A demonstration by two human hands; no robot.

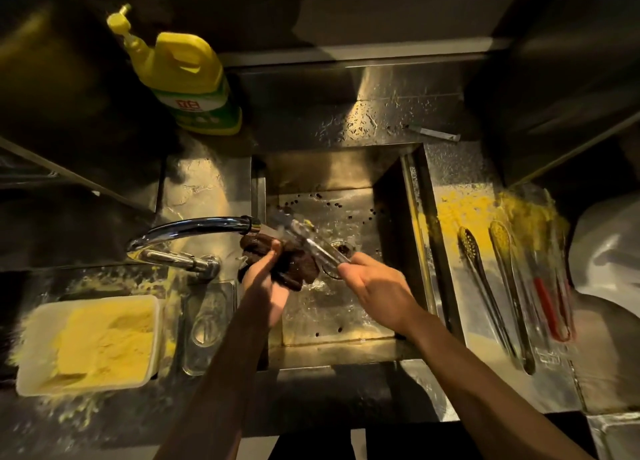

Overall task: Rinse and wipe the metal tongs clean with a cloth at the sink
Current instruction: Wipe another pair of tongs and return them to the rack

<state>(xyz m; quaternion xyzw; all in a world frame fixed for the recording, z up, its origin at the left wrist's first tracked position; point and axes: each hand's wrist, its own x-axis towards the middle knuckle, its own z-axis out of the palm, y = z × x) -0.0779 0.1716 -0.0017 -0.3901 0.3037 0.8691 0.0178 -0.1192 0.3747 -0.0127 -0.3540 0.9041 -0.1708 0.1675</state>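
My right hand grips the handle end of a pair of metal tongs held over the steel sink. The tongs point up and left, with their tips just under the spout of the chrome faucet. My left hand holds a dark brown cloth bunched against the underside of the tongs. Water splashes around the tong tips, which are blurred. Small dark bits lie scattered on the wet sink floor near the drain.
Two more metal tongs and a red-handled pair lie on the powder-dusted counter at right. A white tub of yellow powder sits at left, next to a clear container. A yellow detergent bottle stands behind the faucet.
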